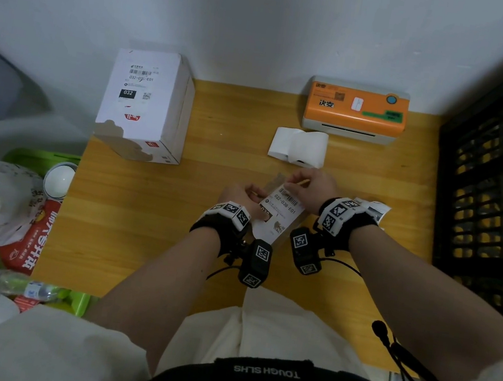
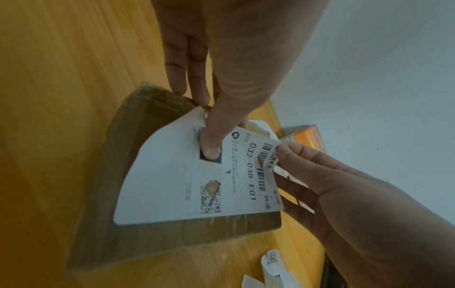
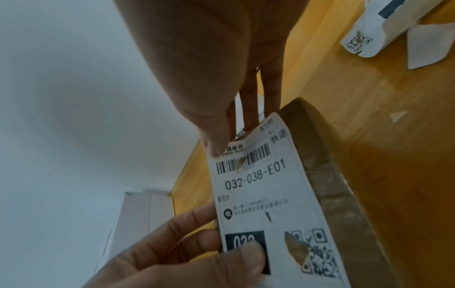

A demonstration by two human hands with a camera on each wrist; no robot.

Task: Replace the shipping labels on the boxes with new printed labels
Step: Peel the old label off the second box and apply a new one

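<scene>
1. Head view: a flat brown box (image 1: 284, 223) lies on the wooden table (image 1: 149, 225) near its front-centre, w/ a white shipping label (image 1: 279, 214) on its top face, printed 032-038-E01. Left hand (image 1: 240, 193) is at the label's left edge, right hand (image 1: 311, 187) at its far end. Fingers look curled onto the label, but the grip is too small to read here. A white box (image 1: 145, 102) w/ its own label stands at the back left; an orange label printer (image 1: 356, 110) at the back right, w/ a folded blank label stack (image 1: 297, 147) just in front of it. A black crate (image 1: 496, 190) sits at the right edge.

2. Left wrist view: left hand (image 2: 221, 64) has its thumb pressed on the label's (image 2: 172, 187) black square, fingers behind the lifted corner, so clamped on the label. Right hand (image 2: 344, 187) pinches the barcode edge, which is curled up off the brown box (image 2: 152, 239). Label has torn spots. A loose label scrap (image 2: 272, 261) lies on the table near the box.

3. Right wrist view: right hand (image 3: 211, 78) thumb & fingers are together on the label's (image 3: 265, 194) top edge by the barcode. Left hand (image 3: 187, 259) thumb is on the "03" block, fingers under. The brown box (image 3: 327, 175) edge shows beside the label.
</scene>
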